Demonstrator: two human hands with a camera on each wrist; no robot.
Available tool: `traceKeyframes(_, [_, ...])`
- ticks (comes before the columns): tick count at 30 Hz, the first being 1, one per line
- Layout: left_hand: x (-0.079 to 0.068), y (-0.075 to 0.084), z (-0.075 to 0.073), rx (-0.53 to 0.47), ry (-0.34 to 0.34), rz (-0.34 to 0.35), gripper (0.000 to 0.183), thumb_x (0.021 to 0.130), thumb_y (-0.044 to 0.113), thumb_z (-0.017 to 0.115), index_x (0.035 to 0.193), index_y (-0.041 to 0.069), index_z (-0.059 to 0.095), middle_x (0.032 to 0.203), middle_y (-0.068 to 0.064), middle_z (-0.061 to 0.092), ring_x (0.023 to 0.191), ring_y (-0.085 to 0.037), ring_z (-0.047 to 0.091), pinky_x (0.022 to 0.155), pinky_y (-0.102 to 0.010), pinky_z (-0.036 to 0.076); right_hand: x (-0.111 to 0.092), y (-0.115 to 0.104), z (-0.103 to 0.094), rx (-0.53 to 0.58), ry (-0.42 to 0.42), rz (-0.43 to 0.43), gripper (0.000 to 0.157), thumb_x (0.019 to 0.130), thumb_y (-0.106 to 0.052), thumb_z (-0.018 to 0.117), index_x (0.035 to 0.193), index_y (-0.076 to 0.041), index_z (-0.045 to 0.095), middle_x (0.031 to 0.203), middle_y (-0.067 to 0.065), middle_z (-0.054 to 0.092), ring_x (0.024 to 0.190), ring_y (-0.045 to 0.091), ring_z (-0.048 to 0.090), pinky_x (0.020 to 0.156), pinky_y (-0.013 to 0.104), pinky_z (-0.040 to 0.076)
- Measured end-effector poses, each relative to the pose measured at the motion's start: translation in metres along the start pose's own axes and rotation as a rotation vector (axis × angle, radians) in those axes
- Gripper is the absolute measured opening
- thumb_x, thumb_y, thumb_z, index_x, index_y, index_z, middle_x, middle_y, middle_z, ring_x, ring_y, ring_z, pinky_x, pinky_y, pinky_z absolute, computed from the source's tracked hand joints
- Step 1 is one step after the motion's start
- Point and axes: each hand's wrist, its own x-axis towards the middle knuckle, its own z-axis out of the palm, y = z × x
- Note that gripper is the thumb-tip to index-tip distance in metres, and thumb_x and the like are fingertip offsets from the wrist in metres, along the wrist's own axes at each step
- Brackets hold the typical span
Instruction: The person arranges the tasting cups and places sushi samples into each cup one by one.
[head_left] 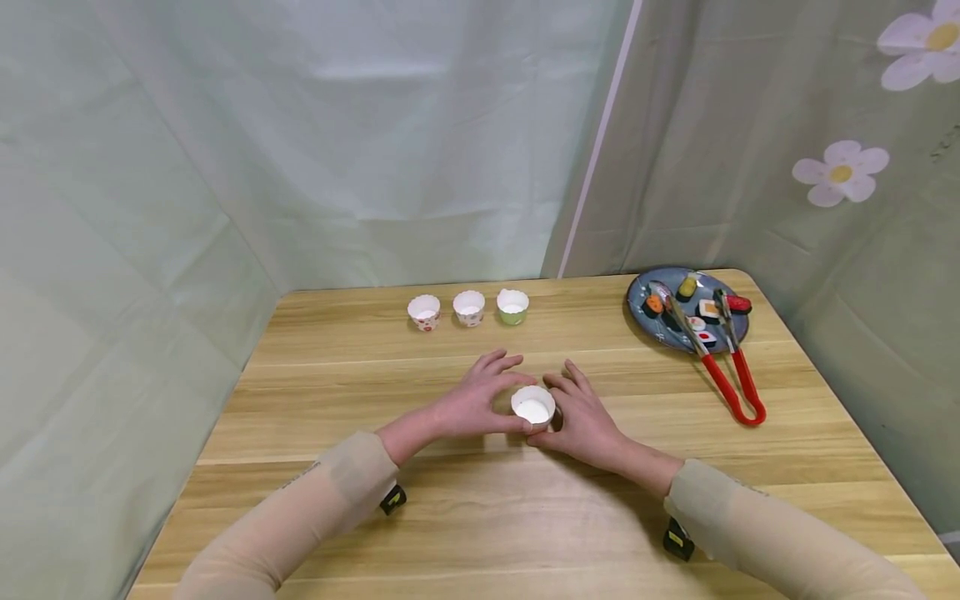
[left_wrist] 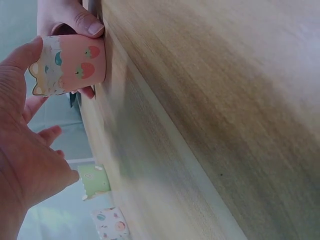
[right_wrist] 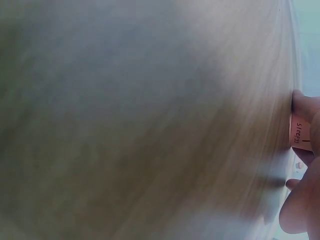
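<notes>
A pink paper baking cup [left_wrist: 80, 67] with strawberry prints and a scalloped rim stands on the table between both hands; from above, its white inside [head_left: 533, 408] shows. My left hand [head_left: 483, 402] pinches it near the rim from the left, thumb on the near side and forefinger on the far side, the other fingers spread away. From the right, my right hand [head_left: 583, 425] holds the cup low down between thumb and fingers. In the right wrist view only a strip of pink cup wall [right_wrist: 300, 131] with lettering appears beside the right fingers.
Toward the back edge stand two patterned baking cups [head_left: 425, 314] [head_left: 469, 310] and a green one [head_left: 513, 310]. At the back right, a blue plate [head_left: 654, 332] bears several sushi pieces. Red-handled tongs [head_left: 726, 387] lie across its rim. Curtains [head_left: 420, 167] hang around the wooden table [head_left: 315, 400].
</notes>
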Motion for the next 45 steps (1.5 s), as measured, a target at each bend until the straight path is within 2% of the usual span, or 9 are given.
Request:
traceKeyframes(14, [0.0,0.001,0.001,-0.006,0.036,0.01,0.07,0.085,0.057,0.078,0.145,0.027,0.058,0.165,-0.008,0.031,0.155,-0.03,0.01,0.118,-0.063,0.018,0.001,0.0,0.0,0.015,0.003,0.002,0.08,0.07,-0.046,0.093,0.133,-0.004,0.065,0.147,0.019,0.053,0.152,0.044,0.016,0.12,0.062,0.019])
traceKeyframes(19, [0.0,0.002,0.001,-0.004,0.021,0.0,0.072,0.083,0.056,0.081,0.145,0.028,0.057,0.167,-0.005,0.028,0.156,-0.028,0.008,0.118,-0.064,0.02,0.001,0.0,0.0,0.006,0.006,-0.003,0.078,0.07,-0.046,0.093,0.13,-0.004,0.066,0.146,0.02,0.054,0.151,0.045,0.017,0.12,0.061,0.02])
traceKeyframes(29, [0.002,0.006,0.001,-0.032,0.037,-0.013,0.066,0.085,0.057,0.078,0.141,0.027,0.06,0.168,-0.001,0.026,0.156,-0.026,0.006,0.119,-0.062,0.017,0.0,-0.002,-0.001,0.031,-0.009,0.012,0.082,0.072,-0.047,0.092,0.136,-0.004,0.063,0.148,0.018,0.052,0.153,0.043,0.014,0.12,0.062,0.017])
traceKeyframes(33, [0.003,0.009,-0.004,-0.062,0.07,-0.001,0.063,0.085,0.053,0.08,0.138,0.026,0.061,0.168,0.0,0.024,0.156,-0.028,0.006,0.119,-0.062,0.014,0.0,-0.001,-0.001,0.034,0.008,-0.004,0.084,0.071,-0.046,0.093,0.138,-0.008,0.062,0.148,0.015,0.053,0.152,0.044,0.014,0.12,0.062,0.018])
traceKeyframes(39, [0.004,0.014,-0.015,-0.11,0.117,0.013,0.058,0.085,0.05,0.081,0.133,0.026,0.062,0.168,0.003,0.022,0.156,-0.022,0.003,0.118,-0.064,0.014,0.0,0.0,-0.001,0.034,0.017,-0.025,0.091,0.071,-0.046,0.093,0.146,-0.012,0.055,0.15,0.01,0.052,0.152,0.044,0.014,0.12,0.062,0.018])
traceKeyframes(45, [0.005,0.016,-0.026,-0.105,0.164,0.04,0.056,0.084,0.049,0.082,0.131,0.025,0.062,0.168,0.004,0.021,0.156,-0.026,0.003,0.117,-0.068,0.014,0.0,0.0,0.0,0.042,0.018,-0.041,0.082,0.072,-0.044,0.093,0.14,-0.011,0.061,0.152,0.009,0.051,0.152,0.046,0.015,0.121,0.061,0.016])
